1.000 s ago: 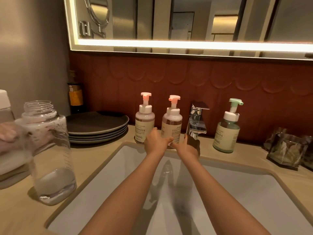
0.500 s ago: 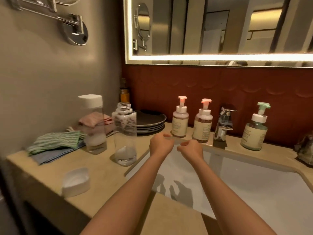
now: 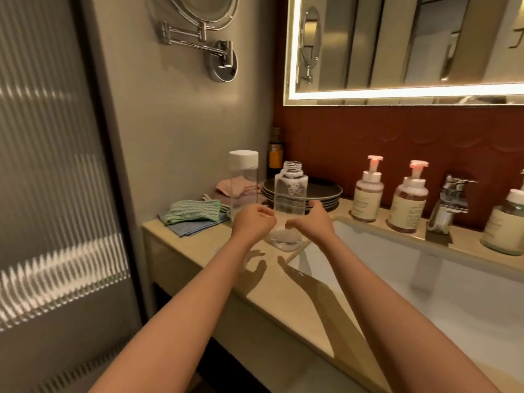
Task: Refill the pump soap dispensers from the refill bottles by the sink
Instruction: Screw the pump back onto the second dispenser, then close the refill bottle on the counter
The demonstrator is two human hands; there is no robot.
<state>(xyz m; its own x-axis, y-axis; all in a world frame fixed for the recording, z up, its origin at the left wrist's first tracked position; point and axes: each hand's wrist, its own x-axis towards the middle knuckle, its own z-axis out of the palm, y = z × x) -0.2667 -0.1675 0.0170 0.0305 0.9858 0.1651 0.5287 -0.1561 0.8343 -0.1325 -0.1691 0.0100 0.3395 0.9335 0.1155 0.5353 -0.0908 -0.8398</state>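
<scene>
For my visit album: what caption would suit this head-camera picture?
Left hand and right hand hover beside an uncapped refill bottle on the counter by the sink, pump dispensers along the wall.

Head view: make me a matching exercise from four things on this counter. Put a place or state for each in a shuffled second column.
1. clear plastic refill bottle with white cap
2. clear plastic refill bottle with bare threaded neck
3. green striped folded cloth
4. chrome faucet

a. lies on a blue cloth
b. stands behind the white sink
c. uncapped
d. closed, upright

Pairs: 1-d, 2-c, 3-a, 4-b.
</scene>
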